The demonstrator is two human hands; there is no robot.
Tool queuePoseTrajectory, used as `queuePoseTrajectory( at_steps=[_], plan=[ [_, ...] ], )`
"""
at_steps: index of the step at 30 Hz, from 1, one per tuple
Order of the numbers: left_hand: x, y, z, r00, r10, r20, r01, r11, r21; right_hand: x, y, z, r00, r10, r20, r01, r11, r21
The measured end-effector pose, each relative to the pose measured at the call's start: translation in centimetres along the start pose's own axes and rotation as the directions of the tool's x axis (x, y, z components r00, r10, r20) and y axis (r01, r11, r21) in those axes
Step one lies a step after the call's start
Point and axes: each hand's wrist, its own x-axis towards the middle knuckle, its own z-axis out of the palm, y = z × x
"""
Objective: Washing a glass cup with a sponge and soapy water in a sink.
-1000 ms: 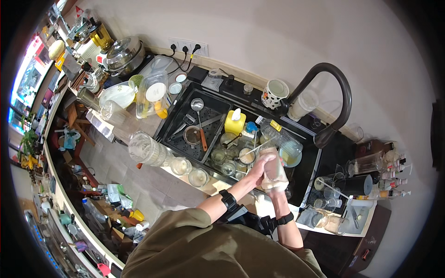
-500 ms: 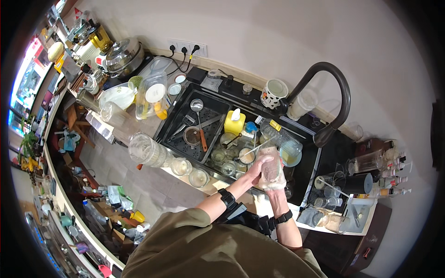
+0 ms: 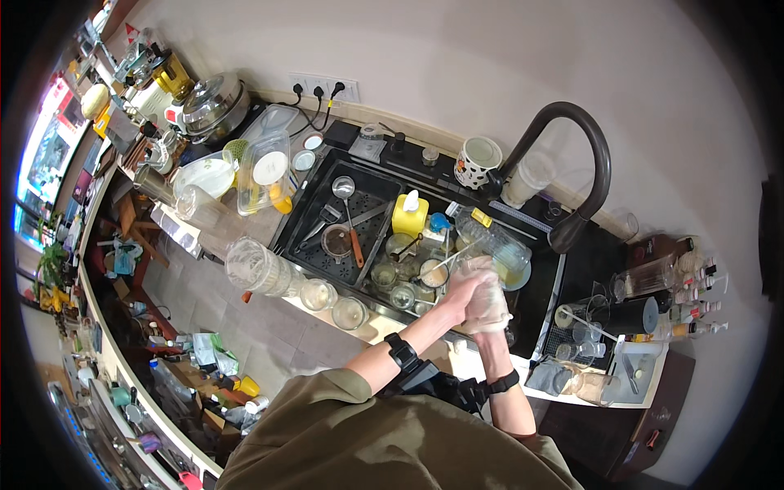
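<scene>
clear vessel [image 3: 488,300], blurred, is held over the black sink's [image 3: 532,304] near edge, toward the right corner; left hand [image 3: 465,296] wraps its left side; right hand [image 3: 492,324] meets its lower end, its grip too blurred to tell; yellow white-topped bottle [image 3: 410,215] stands beyond, left of a clear plastic bottle [image 3: 502,245].

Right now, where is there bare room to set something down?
Black counter shows bare between the tap and the glasses; also the right end of the sink, beside the bowl. Crowded: its middle, around the yellow container and jars.
</scene>
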Motion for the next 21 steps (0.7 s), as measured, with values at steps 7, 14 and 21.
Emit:
queuePoseTrajectory(
  at_steps=[7, 14, 21],
  plan=[
    [1.4, -2.9, -2.9, 0.986, -0.042, 0.160, 0.075, 0.975, -0.208, 0.3, -0.3, -1.1, 0.954, -0.183, 0.238, 0.293, 0.395, -0.871],
    [0.7, -2.3, -0.5, 0.977, -0.009, -0.212, 0.073, 0.952, 0.298, 0.6, 0.3, -0.5, 0.959, -0.251, 0.131, 0.279, 0.757, -0.591],
    [-1.7, 0.6, -1.5, 0.848, 0.057, 0.527, 0.173, 0.910, -0.376, 0.6, 0.2, 2.3, 0.963, 0.220, -0.157, -0.055, 0.729, 0.682]
  ],
)
